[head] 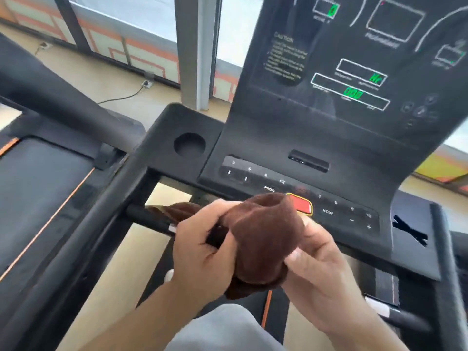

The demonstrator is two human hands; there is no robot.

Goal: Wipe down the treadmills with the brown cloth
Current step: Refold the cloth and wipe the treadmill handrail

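A brown cloth [263,239] is bunched between both my hands, just in front of the black treadmill console [316,138]. My left hand [202,247] grips the cloth's left side, where a fold trails over the black handlebar [147,219]. On the cloth's right side my right hand [321,272] pinches it from below. The cloth covers part of the red stop button [302,205]. Green digits glow on the display above the button row.
A second treadmill's belt [38,188] with orange trim and its thick black arm [63,89] lie at left. A round cup holder [189,144] sits left of the console. Windows, a grey pillar [195,46] and a floor socket with a cable stand behind.
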